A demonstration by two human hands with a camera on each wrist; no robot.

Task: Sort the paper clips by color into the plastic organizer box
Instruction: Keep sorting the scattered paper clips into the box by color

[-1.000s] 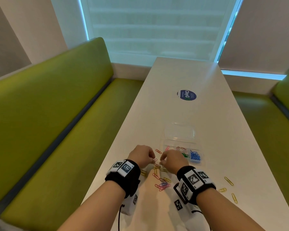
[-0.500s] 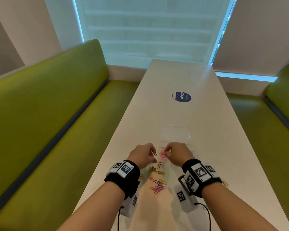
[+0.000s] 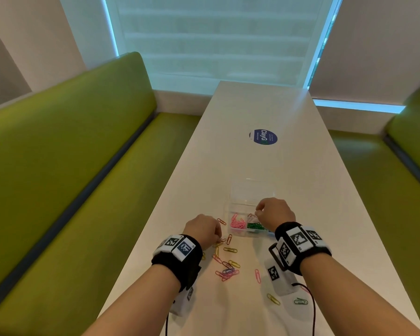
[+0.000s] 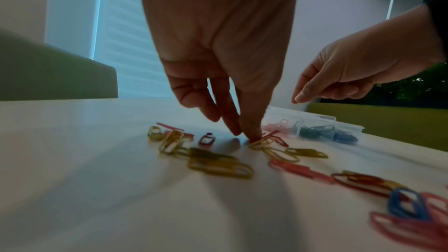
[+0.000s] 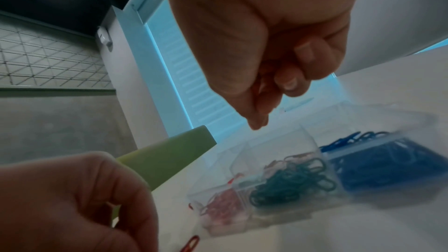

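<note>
The clear plastic organizer box [image 3: 238,235] stands open on the white table, with pink clips [image 3: 237,223], green clips [image 3: 255,226] and blue clips [image 5: 378,166] in separate compartments. My right hand [image 3: 257,212] hovers over the box's middle. Its thumb and fingers [image 5: 258,124] are pinched together, and a red clip [image 5: 256,83] shows between them. Loose yellow, red, pink and blue paper clips [image 3: 226,263] lie in front of the box. My left hand [image 3: 218,238] reaches down into them and its fingertips [image 4: 247,135] pinch a red clip [image 4: 269,135] at the table surface.
The box's clear lid [image 3: 250,190] lies open behind it. A round blue sticker [image 3: 263,137] sits farther up the table. Stray yellow [image 3: 273,299] and green [image 3: 300,301] clips lie near my right forearm. Green benches [image 3: 70,166] flank the narrow table on both sides.
My right hand has moved right from the pink compartment to over the box's middle. My left hand has dropped from beside the box onto the loose clips.
</note>
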